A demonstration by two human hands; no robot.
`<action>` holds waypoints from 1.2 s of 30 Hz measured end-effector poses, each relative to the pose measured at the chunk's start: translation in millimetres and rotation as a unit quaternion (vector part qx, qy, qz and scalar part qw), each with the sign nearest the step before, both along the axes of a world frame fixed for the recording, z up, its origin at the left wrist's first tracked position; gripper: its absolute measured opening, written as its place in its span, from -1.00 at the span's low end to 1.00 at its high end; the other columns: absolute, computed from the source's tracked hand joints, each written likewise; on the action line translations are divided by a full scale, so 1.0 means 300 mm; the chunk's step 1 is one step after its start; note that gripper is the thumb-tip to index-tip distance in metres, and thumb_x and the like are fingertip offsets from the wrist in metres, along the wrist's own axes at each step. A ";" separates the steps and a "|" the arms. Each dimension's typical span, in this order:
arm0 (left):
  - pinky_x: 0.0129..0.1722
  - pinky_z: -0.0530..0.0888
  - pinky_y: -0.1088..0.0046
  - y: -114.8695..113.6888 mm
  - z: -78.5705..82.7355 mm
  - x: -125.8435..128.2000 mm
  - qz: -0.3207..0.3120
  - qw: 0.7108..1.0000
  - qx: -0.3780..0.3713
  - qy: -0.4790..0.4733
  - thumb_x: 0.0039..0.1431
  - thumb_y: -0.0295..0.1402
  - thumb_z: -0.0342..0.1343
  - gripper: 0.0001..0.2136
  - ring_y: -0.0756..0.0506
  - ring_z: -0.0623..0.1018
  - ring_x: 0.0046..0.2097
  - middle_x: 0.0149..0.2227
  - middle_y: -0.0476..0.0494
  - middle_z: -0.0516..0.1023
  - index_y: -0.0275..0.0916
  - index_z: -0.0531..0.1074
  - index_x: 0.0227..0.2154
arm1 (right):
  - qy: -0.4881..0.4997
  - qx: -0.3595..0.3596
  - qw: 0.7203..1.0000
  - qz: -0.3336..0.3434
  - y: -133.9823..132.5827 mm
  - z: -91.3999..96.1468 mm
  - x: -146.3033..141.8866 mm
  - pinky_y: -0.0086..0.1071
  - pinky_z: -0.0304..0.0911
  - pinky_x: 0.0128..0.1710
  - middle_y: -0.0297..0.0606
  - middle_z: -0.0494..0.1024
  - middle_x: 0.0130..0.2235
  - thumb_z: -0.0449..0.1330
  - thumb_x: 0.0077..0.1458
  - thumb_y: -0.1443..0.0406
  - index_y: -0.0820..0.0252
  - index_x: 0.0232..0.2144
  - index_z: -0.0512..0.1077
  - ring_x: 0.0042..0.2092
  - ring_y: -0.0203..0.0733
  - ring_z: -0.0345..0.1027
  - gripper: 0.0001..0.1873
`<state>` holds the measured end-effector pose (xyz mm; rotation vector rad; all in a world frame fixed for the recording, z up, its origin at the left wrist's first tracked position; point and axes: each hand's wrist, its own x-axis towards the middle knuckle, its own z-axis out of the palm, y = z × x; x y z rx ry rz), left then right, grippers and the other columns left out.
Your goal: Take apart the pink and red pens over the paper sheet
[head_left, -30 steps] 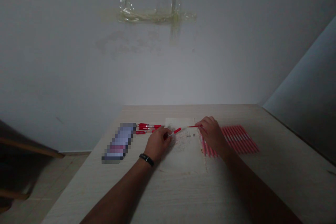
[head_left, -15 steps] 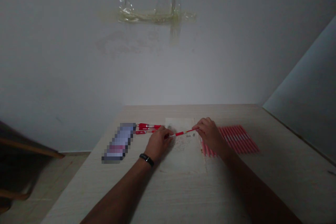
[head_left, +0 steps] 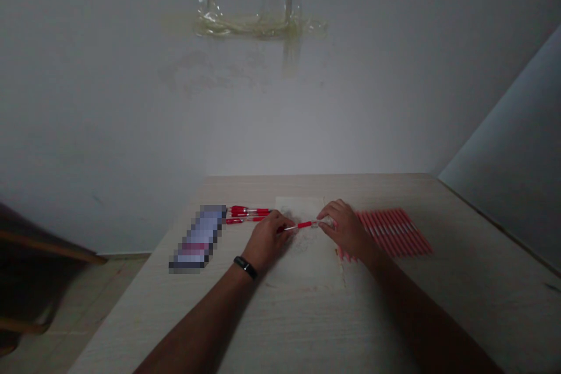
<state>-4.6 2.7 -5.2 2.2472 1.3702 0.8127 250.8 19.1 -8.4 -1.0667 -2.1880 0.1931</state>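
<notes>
A slim red-and-clear ballpoint pen point(head_left: 300, 225) lies level between my hands, above a sheet of white paper point(head_left: 307, 263) with dark smudges. My left hand point(head_left: 267, 239) is shut on its left end, and my right hand point(head_left: 346, 231) is shut on its right end, hiding that tip. A black wristband point(head_left: 245, 267) circles my left wrist. Close to my left hand lie several red pens point(head_left: 248, 214). Under my right hand's far side, a neat row of pinkish-red pen refills point(head_left: 394, 234) spreads out on the table.
A pixelated, blurred box point(head_left: 199, 238) lies left of the pens on the pale wooden table point(head_left: 460, 292). Clear tape point(head_left: 249, 26) is stuck to the wall behind. A dark piece of furniture with wooden bars point(head_left: 30, 245) stands beyond the table's left edge.
My hands have moved closer together, and less of the pen shows between them. The thin red section seen earlier near my right hand is now hidden or gone from view.
</notes>
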 end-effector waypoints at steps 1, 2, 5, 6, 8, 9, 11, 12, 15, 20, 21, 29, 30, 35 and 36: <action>-0.17 0.42 0.40 0.000 -0.001 0.000 0.000 1.000 -0.001 0.000 0.26 -0.31 0.12 -0.82 -0.11 0.51 -0.19 -0.21 -0.18 0.53 -0.19 0.60 -0.20 | -0.007 -0.001 1.000 0.001 0.004 -0.003 0.003 -0.21 0.19 -0.12 -0.24 0.53 -0.28 0.24 0.21 0.31 0.13 -0.30 0.46 -0.15 -0.09 0.33 -0.98; -0.18 0.42 0.40 0.000 -0.001 0.001 0.001 1.000 -0.001 0.000 0.26 -0.31 0.12 -0.82 -0.11 0.51 -0.20 -0.22 -0.18 0.53 -0.20 0.60 -0.20 | -0.012 -0.002 1.000 0.001 0.007 -0.007 0.004 -0.22 0.19 -0.12 -0.24 0.52 -0.29 0.23 0.22 0.31 0.13 -0.33 0.46 -0.16 -0.09 0.32 -0.95; -0.18 0.42 0.39 0.000 0.000 0.003 -0.003 1.000 0.000 -0.003 0.26 -0.28 0.13 -0.81 -0.10 0.51 -0.21 -0.22 -0.18 0.53 -0.20 0.61 -0.21 | -0.016 -0.002 1.000 0.008 0.010 -0.013 -0.001 -0.22 0.18 -0.12 -0.26 0.52 -0.30 0.24 0.22 0.29 0.13 -0.35 0.46 -0.18 -0.11 0.31 -0.92; -0.19 0.42 0.39 0.000 0.000 0.005 -0.004 1.000 0.001 -0.005 0.27 -0.27 0.13 -0.81 -0.10 0.51 -0.22 -0.22 -0.18 0.53 -0.19 0.61 -0.22 | -0.016 -0.001 1.000 0.010 0.009 -0.014 -0.003 -0.22 0.18 -0.12 -0.26 0.52 -0.30 0.25 0.22 0.29 0.13 -0.35 0.46 -0.19 -0.11 0.31 -0.92; -0.19 0.41 0.39 0.000 0.000 0.006 -0.004 1.000 0.001 -0.005 0.27 -0.25 0.12 -0.80 -0.10 0.51 -0.22 -0.22 -0.17 0.53 -0.19 0.61 -0.23 | -0.016 -0.003 1.000 0.013 0.004 -0.012 -0.008 -0.22 0.17 -0.11 -0.26 0.52 -0.28 0.25 0.22 0.28 0.13 -0.35 0.46 -0.17 -0.11 0.31 -0.91; -0.19 0.41 0.40 0.000 -0.001 0.007 -0.005 1.000 0.001 -0.005 0.28 -0.25 0.12 -0.80 -0.10 0.51 -0.21 -0.22 -0.17 0.52 -0.19 0.61 -0.23 | -0.017 -0.005 1.000 0.014 0.002 -0.011 -0.010 -0.22 0.17 -0.10 -0.25 0.53 -0.27 0.25 0.23 0.27 0.13 -0.35 0.47 -0.16 -0.11 0.31 -0.91; -0.18 0.41 0.40 0.000 -0.002 0.007 -0.006 1.000 0.003 -0.004 0.28 -0.26 0.12 -0.80 -0.10 0.50 -0.20 -0.22 -0.18 0.52 -0.19 0.61 -0.23 | -0.020 -0.009 1.000 0.016 -0.002 -0.010 -0.012 -0.22 0.17 -0.10 -0.25 0.53 -0.26 0.24 0.24 0.25 0.14 -0.34 0.47 -0.15 -0.11 0.32 -0.89; -0.18 0.41 0.40 0.000 -0.003 0.006 -0.007 1.000 0.004 -0.004 0.28 -0.26 0.12 -0.81 -0.11 0.50 -0.20 -0.22 -0.18 0.52 -0.19 0.61 -0.22 | -0.021 -0.011 1.000 0.018 -0.003 -0.010 -0.012 -0.22 0.17 -0.10 -0.25 0.53 -0.26 0.24 0.24 0.25 0.14 -0.34 0.48 -0.15 -0.11 0.32 -0.89; -0.18 0.41 0.41 -0.001 -0.002 0.005 -0.016 1.000 0.003 -0.005 0.28 -0.27 0.12 -0.81 -0.10 0.50 -0.20 -0.22 -0.18 0.51 -0.19 0.60 -0.21 | -0.020 -0.015 0.999 0.024 -0.008 -0.007 -0.015 -0.23 0.18 -0.11 -0.24 0.52 -0.27 0.23 0.26 0.25 0.15 -0.34 0.48 -0.15 -0.12 0.32 -0.88; -0.19 0.41 0.42 -0.001 0.000 0.003 -0.014 1.000 0.002 0.000 0.28 -0.27 0.11 -0.80 -0.09 0.50 -0.22 -0.23 -0.18 0.51 -0.19 0.60 -0.22 | -0.017 -0.022 0.999 0.023 -0.016 0.001 -0.020 -0.23 0.19 -0.09 -0.24 0.53 -0.26 0.22 0.27 0.25 0.14 -0.31 0.49 -0.14 -0.12 0.32 -0.88; -0.19 0.41 0.42 0.000 0.001 0.003 -0.011 1.000 0.002 0.002 0.27 -0.27 0.11 -0.81 -0.10 0.50 -0.21 -0.22 -0.18 0.51 -0.19 0.60 -0.22 | -0.018 -0.022 0.999 0.021 -0.015 0.001 -0.021 -0.22 0.20 -0.09 -0.24 0.53 -0.25 0.22 0.27 0.25 0.14 -0.29 0.50 -0.13 -0.12 0.32 -0.90; -0.24 0.39 0.42 0.000 -0.001 0.001 0.015 1.000 -0.013 0.018 0.22 -0.31 0.13 -0.84 -0.11 0.51 -0.23 -0.25 -0.18 0.57 -0.22 0.59 -0.27 | -0.081 -0.021 0.996 -0.018 0.010 -0.036 -0.009 -0.18 0.20 -0.05 -0.23 0.52 -0.21 0.32 0.15 0.30 0.12 -0.26 0.54 -0.09 -0.07 0.28 -0.93; -0.24 0.38 0.42 0.000 -0.003 0.001 0.017 0.999 -0.013 0.023 0.22 -0.31 0.13 -0.84 -0.10 0.52 -0.24 -0.26 -0.18 0.57 -0.22 0.59 -0.27 | -0.088 -0.020 0.996 -0.023 0.012 -0.040 -0.010 -0.17 0.20 -0.05 -0.23 0.51 -0.21 0.33 0.14 0.31 0.12 -0.26 0.55 -0.08 -0.07 0.28 -0.92; -0.25 0.37 0.41 -0.003 -0.011 -0.001 0.029 0.999 -0.013 0.041 0.21 -0.33 0.14 -0.86 -0.11 0.53 -0.25 -0.25 -0.17 0.60 -0.20 0.58 -0.26 | -0.109 -0.018 0.993 -0.037 0.017 -0.047 -0.023 -0.16 0.18 -0.06 -0.24 0.50 -0.23 0.33 0.13 0.32 0.10 -0.31 0.55 -0.08 -0.07 0.27 -0.97; -0.25 0.37 0.41 -0.003 -0.011 0.000 0.032 0.998 -0.016 0.043 0.21 -0.32 0.14 -0.85 -0.11 0.53 -0.25 -0.25 -0.17 0.60 -0.20 0.58 -0.26 | -0.112 -0.017 0.993 -0.037 0.018 -0.048 -0.026 -0.17 0.17 -0.06 -0.24 0.50 -0.23 0.33 0.14 0.32 0.10 -0.33 0.55 -0.08 -0.07 0.27 -0.98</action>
